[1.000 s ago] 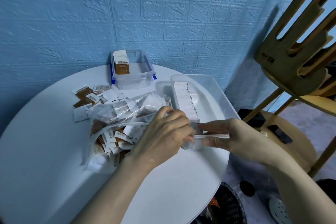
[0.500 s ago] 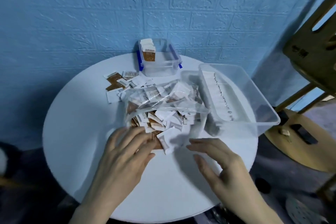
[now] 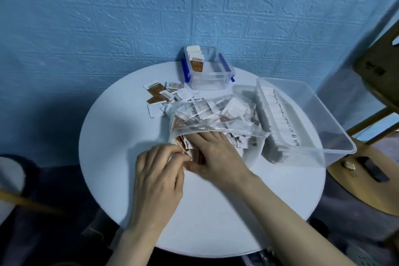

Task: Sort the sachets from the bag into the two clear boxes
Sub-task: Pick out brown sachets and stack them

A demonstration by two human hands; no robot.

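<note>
Round white table (image 3: 216, 211) against a blue brick-embossed wall (image 3: 108, 17); wooden chair (image 3: 380, 67) at right. Clear bag (image 3: 216, 123) of brown-and-white sachets (image 3: 241, 142) at centre, right hand (image 3: 216, 153) reaching flat-fingered into its mouth, left hand (image 3: 159, 168) pinching the bag's near edge. Small blue-clipped box (image 3: 207, 69) at rear holding upright sachets; large clear box (image 3: 302, 119) at right, a white row inside. Print unreadable.

Near and left counter (image 3: 121, 157) wide open, easy pass. Bag (image 3: 216, 119) w/ sachets blocks the centre, big box (image 3: 336, 136) walls off the right, small box (image 3: 216, 84) at far edge, loose sachets (image 3: 160, 98) far-left.
</note>
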